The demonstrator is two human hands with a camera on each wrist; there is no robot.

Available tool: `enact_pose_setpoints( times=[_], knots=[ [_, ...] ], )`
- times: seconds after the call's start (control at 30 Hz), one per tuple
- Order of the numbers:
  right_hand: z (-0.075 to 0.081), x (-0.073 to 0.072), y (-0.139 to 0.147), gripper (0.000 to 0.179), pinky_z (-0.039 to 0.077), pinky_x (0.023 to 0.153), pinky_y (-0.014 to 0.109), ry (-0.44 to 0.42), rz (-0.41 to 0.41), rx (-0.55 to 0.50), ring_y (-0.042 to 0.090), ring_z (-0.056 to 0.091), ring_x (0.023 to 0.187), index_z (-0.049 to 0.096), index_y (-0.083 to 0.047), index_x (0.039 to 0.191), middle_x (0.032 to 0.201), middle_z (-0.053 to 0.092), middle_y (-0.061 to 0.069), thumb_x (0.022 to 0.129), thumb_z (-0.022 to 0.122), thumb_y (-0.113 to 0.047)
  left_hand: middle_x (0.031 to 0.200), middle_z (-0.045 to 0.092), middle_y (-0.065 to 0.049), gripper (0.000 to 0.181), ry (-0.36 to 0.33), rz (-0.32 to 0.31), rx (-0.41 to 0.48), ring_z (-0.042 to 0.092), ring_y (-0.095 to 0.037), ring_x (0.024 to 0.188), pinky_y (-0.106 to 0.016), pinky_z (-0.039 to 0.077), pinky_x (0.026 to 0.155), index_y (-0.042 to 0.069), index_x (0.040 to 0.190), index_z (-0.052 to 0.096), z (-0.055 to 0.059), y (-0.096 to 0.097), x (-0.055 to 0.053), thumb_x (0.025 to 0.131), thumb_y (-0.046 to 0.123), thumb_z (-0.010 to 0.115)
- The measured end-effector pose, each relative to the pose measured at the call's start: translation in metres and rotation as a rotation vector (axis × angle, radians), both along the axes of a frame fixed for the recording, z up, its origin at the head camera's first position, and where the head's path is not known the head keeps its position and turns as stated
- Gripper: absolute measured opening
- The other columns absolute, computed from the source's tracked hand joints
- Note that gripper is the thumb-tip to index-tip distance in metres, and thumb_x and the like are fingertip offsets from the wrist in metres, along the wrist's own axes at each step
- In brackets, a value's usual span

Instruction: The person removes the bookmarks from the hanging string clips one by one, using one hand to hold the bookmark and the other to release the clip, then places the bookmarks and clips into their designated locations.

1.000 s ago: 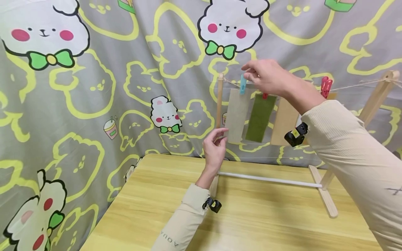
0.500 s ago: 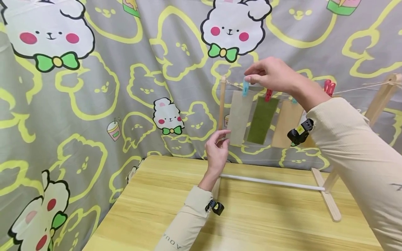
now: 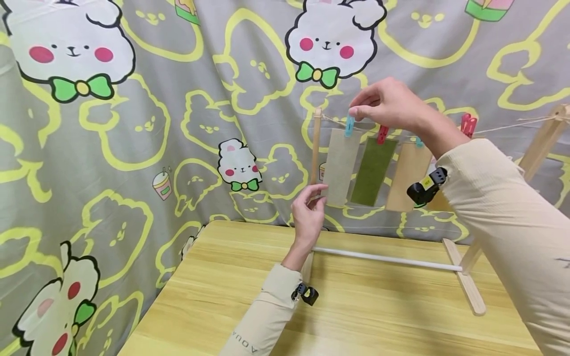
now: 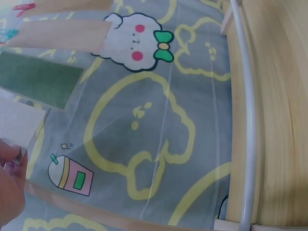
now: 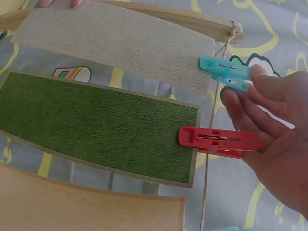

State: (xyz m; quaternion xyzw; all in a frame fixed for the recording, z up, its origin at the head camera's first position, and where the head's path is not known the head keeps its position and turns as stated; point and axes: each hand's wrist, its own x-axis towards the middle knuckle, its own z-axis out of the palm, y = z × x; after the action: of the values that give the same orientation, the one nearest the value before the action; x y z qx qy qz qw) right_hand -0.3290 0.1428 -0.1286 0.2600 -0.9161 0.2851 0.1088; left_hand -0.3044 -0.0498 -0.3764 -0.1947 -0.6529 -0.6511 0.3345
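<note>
A pale grey card strip (image 3: pixel 340 168) hangs from a string line, with a blue clothespin (image 5: pixel 224 72) on its top edge. My right hand (image 3: pixel 394 106) pinches the handle end of that clothespin between thumb and fingers. Lower down, my left hand (image 3: pixel 308 215) holds the strip's bottom corner, thumb and finger against it in the left wrist view. Beside the grey strip hangs a green card strip (image 5: pixel 101 127), held by a red clothespin (image 5: pixel 219 140). A tan card strip (image 3: pixel 406 178) follows, partly hidden behind the right wrist.
A wooden frame carries the string between a left post (image 3: pixel 316 146) and a right post (image 3: pixel 541 143). A white rod (image 3: pixel 387 258) joins its feet on the wooden table (image 3: pixel 378 311). More red clothespins (image 3: pixel 468 124) sit farther right. A patterned curtain (image 3: pixel 262 118) hangs close behind.
My right hand's thumb and fingertips have come together at the top of the blue clothespin. The left hand stays at the grey strip's lower corner. The head view has shifted slightly.
</note>
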Motion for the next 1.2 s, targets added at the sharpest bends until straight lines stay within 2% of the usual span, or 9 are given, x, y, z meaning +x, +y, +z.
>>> enact_pose_setpoints(
  times=[0.2, 0.37, 0.57, 0.7, 0.83, 1.07, 1.2],
  knots=[
    [-0.005, -0.002, 0.001, 0.031, 0.046, 0.077, 0.027, 0.091, -0.032, -0.084, 0.015, 0.065, 0.088, 0.074, -0.003, 0.113, 0.101, 0.075, 0.012, 0.1, 0.068, -0.03, 0.107, 0.074, -0.016, 0.035, -0.003, -0.01, 0.0, 0.069, -0.031, 0.1, -0.036, 0.061, 0.086, 0.0, 0.108, 0.074, 0.0, -0.001, 0.0, 0.084, -0.022, 0.064],
    [-0.009, -0.003, 0.0, 0.023, 0.044, 0.068, 0.023, 0.16, -0.043, -0.194, 0.008, 0.064, 0.077, 0.074, -0.002, 0.104, 0.09, 0.074, 0.005, 0.098, 0.07, -0.024, 0.108, 0.074, -0.014, 0.034, -0.01, -0.017, 0.002, 0.07, -0.031, 0.101, -0.036, 0.06, 0.087, 0.001, 0.109, 0.074, -0.001, -0.003, 0.001, 0.085, -0.021, 0.064],
    [-0.01, -0.003, -0.001, 0.022, 0.043, 0.07, 0.023, 0.188, -0.108, -0.247, 0.01, 0.063, 0.079, 0.074, -0.003, 0.105, 0.088, 0.072, 0.001, 0.099, 0.07, -0.024, 0.105, 0.075, -0.011, 0.035, -0.015, -0.007, 0.003, 0.07, -0.026, 0.098, -0.035, 0.061, 0.086, 0.002, 0.108, 0.075, -0.001, -0.005, 0.002, 0.084, -0.022, 0.064],
    [-0.011, -0.002, 0.001, 0.021, 0.042, 0.073, 0.024, 0.206, -0.132, -0.289, 0.01, 0.064, 0.08, 0.074, -0.004, 0.105, 0.088, 0.072, -0.001, 0.098, 0.071, -0.024, 0.106, 0.074, -0.013, 0.034, -0.001, -0.007, 0.008, 0.07, -0.029, 0.099, -0.037, 0.061, 0.086, 0.0, 0.108, 0.074, -0.001, -0.006, 0.003, 0.084, -0.022, 0.065],
    [-0.013, 0.001, 0.006, 0.022, 0.041, 0.069, 0.025, 0.209, -0.147, -0.351, 0.006, 0.064, 0.078, 0.074, -0.005, 0.104, 0.086, 0.073, -0.005, 0.097, 0.072, -0.026, 0.108, 0.074, -0.017, 0.033, 0.006, -0.018, 0.015, 0.069, -0.034, 0.1, -0.043, 0.061, 0.086, -0.002, 0.108, 0.074, -0.002, -0.005, 0.005, 0.084, -0.023, 0.065],
    [-0.014, 0.004, 0.014, 0.02, 0.044, 0.07, 0.022, 0.22, -0.115, -0.447, 0.009, 0.067, 0.082, 0.075, -0.007, 0.103, 0.088, 0.073, -0.008, 0.097, 0.073, -0.025, 0.108, 0.072, -0.026, 0.031, 0.029, -0.025, 0.015, 0.067, -0.044, 0.1, -0.054, 0.059, 0.087, -0.012, 0.108, 0.071, 0.003, -0.008, 0.008, 0.083, -0.028, 0.061],
    [-0.015, 0.008, 0.022, 0.019, 0.046, 0.074, 0.02, 0.232, -0.085, -0.493, 0.007, 0.068, 0.083, 0.075, -0.004, 0.104, 0.088, 0.072, -0.01, 0.097, 0.073, -0.021, 0.106, 0.071, -0.028, 0.031, 0.049, -0.034, 0.022, 0.067, -0.046, 0.099, -0.054, 0.059, 0.087, -0.014, 0.106, 0.07, 0.005, -0.01, 0.009, 0.081, -0.03, 0.06]
  ],
)
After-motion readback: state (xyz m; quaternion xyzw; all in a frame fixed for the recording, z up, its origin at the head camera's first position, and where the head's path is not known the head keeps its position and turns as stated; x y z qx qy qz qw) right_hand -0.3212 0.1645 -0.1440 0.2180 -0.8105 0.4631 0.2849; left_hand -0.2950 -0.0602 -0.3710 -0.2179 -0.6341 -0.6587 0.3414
